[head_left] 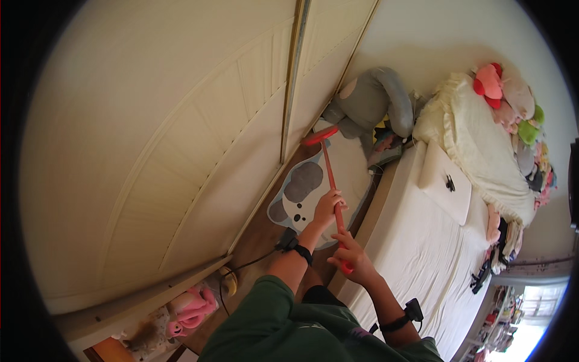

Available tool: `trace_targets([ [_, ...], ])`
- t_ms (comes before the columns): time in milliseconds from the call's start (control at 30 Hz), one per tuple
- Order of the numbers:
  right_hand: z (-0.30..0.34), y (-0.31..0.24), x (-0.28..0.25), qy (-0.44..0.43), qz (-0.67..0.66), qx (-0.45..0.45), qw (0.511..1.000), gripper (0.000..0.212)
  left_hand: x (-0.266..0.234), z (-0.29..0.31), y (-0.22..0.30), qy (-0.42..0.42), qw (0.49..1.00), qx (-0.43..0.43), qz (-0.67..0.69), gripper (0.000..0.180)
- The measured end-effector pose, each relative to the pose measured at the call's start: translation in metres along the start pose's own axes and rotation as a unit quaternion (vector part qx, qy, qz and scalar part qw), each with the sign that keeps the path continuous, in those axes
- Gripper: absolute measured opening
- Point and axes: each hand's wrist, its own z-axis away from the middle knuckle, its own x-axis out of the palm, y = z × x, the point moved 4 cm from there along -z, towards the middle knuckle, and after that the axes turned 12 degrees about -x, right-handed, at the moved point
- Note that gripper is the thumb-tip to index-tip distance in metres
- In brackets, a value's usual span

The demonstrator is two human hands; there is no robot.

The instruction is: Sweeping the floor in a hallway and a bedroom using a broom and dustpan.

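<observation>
I hold a red long-handled tool (330,169) with a wide, narrow crosswise head (319,136); what kind of head it is I cannot make out. My left hand (329,209) is wrapped round the middle of the handle. Lower down, near the handle's end, my right hand (354,258) grips it, with one finger stretched along it. The head is over the far left part of a pale floor mat (332,205) with a grey-and-white animal face, by the wardrobe side. Whether it touches the mat I cannot tell.
Cream sliding wardrobe doors (199,133) line the left. A large grey plush toy (368,99) sits at the mat's far end. To the right is a bed (398,265) with a white laptop (445,184), pillows and several plush toys. Pink plush (193,308) lies lower left.
</observation>
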Motion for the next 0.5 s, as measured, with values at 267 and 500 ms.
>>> trace_targets([
  [267, -0.021, 0.067, -0.057, -0.095, -0.102, 0.022, 0.99, 0.027, 0.036, -0.045, -0.032, -0.098, 0.983, 0.09, -0.124, 0.034],
  [500, -0.028, 0.005, -0.125, -0.272, -0.221, 0.001, 0.936, 0.028, -0.001, 0.038, 0.042, -0.011, 0.997, -0.058, -0.047, 0.042],
])
